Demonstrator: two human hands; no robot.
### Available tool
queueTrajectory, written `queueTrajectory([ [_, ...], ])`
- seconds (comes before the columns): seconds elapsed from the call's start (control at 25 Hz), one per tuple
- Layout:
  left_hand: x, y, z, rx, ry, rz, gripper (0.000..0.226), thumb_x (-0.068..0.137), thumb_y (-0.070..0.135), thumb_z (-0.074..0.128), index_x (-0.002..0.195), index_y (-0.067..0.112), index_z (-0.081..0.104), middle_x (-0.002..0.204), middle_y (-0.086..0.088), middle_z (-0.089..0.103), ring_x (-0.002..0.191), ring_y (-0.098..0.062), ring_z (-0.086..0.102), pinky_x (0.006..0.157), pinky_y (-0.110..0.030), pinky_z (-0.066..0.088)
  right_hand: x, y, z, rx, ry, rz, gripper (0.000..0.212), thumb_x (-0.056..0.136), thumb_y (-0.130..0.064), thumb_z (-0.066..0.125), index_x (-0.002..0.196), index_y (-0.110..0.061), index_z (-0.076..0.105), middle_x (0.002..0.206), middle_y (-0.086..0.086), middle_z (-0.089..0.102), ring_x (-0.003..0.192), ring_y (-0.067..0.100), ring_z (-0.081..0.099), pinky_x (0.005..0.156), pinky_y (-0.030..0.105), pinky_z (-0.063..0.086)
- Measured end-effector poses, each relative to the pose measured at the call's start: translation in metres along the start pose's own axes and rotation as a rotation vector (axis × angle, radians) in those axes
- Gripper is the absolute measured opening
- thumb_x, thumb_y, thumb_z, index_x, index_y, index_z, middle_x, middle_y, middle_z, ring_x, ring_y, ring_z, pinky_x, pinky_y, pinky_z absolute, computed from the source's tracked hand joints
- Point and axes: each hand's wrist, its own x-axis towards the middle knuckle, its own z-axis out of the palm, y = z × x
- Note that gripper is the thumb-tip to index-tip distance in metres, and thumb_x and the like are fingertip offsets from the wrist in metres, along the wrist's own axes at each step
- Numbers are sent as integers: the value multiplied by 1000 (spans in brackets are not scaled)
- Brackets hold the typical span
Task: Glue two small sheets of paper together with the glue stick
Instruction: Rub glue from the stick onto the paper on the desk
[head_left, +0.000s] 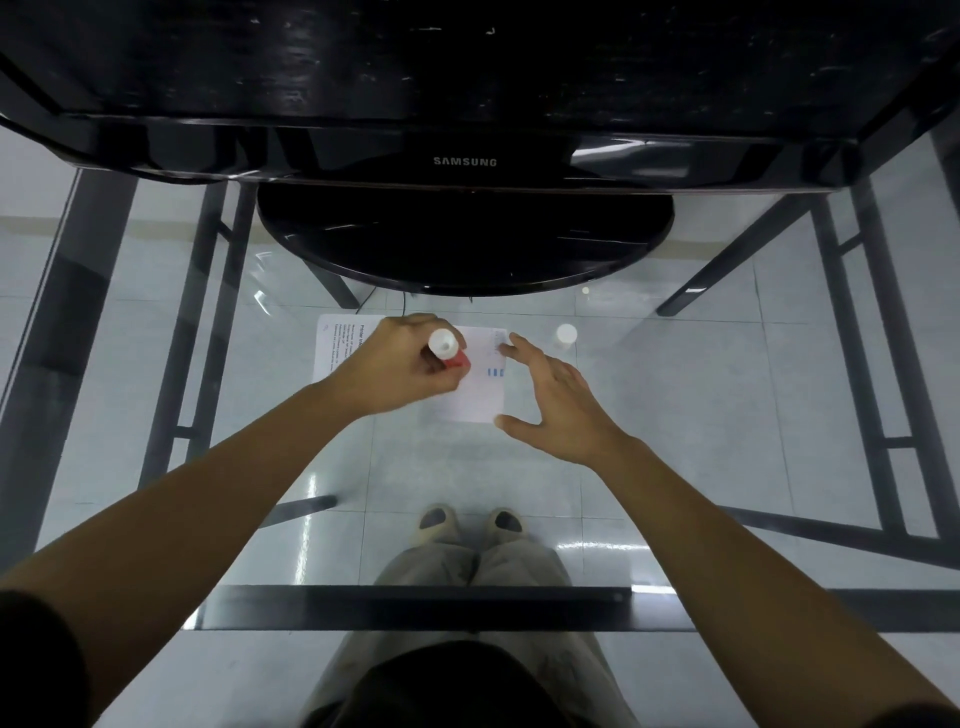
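Observation:
Two small printed white sheets lie on the glass table: one sheet (332, 348) shows at the left behind my left hand, the other sheet (480, 389) lies in the middle between my hands. My left hand (400, 366) is closed around a red-and-white glue stick (445, 349), its white end pointing up. My right hand (553, 397) is spread open at the right edge of the middle sheet, fingertips touching its top right corner and thumb at its bottom right corner. How the two sheets overlap is hidden by my left hand.
A small white cap (566, 335) stands on the glass table (727, 415) to the right of the sheets. A black Samsung monitor (465, 162) on a round base (462, 244) fills the far side. Dark table legs, my trousers and shoes show through the glass.

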Motion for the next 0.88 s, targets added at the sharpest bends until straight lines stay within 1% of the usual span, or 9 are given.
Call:
queueTrajectory([
  [0.12,-10,4,7,16,-186,54,23,75,28,72,94,16,66,90,2,68,71,-7,60,68,-17,52,1,0,2,-2,5,20,87,78,-38,69,144,-24,14,147,-4,36,132,23,35,112,42,22],
  [0.16,-13,5,9,22,-211,54,23,75,28,72,94,17,66,90,3,68,72,-7,60,68,-16,52,1,1,2,-4,7,22,86,78,-38,69,144,-25,14,147,-4,36,132,23,35,112,42,22],
  [0.32,-6,-3,-1,-7,-11,0,20,73,22,73,90,13,66,89,-3,68,72,-11,62,68,-21,52,0,2,1,6,0,7,86,79,-37,69,144,-25,14,147,-5,35,130,23,36,111,40,23],
  [0.36,-7,-4,-2,-12,-7,2,19,73,22,73,89,14,67,89,-2,69,72,-11,62,68,-22,53,0,2,2,5,0,11,86,79,-37,69,144,-25,14,147,-5,35,130,23,36,112,41,23],
  [0.52,-17,-4,0,14,-151,34,21,72,26,74,90,18,68,89,4,68,70,-2,60,66,-17,52,1,2,3,-13,1,31,85,78,-38,69,143,-26,16,149,-3,33,133,24,33,112,43,22],
  [0.64,-13,-12,-7,-25,-11,-68,21,71,25,76,89,19,67,89,5,68,73,3,59,68,-12,49,1,3,2,-10,-4,11,84,79,-37,69,144,-24,17,148,-4,34,131,22,35,112,39,21],
  [0.72,-14,-11,-8,-37,9,-71,21,70,25,76,87,20,67,88,6,68,73,3,60,66,-10,49,1,3,2,-15,-4,6,84,79,-37,69,144,-24,16,148,-3,34,131,22,36,111,38,21],
  [0.84,-20,-5,-2,-4,-110,18,20,70,24,75,88,18,68,88,3,70,72,-4,62,66,-17,53,0,2,1,-27,-13,22,80,80,-38,67,142,-27,18,147,-1,36,131,23,35,111,40,23],
  [0.88,-20,-6,-2,-10,-97,-3,20,70,23,76,88,18,68,89,2,70,73,-6,62,67,-20,54,0,2,0,-34,-16,16,77,80,-37,67,141,-27,21,146,-1,36,131,23,35,111,39,23],
])
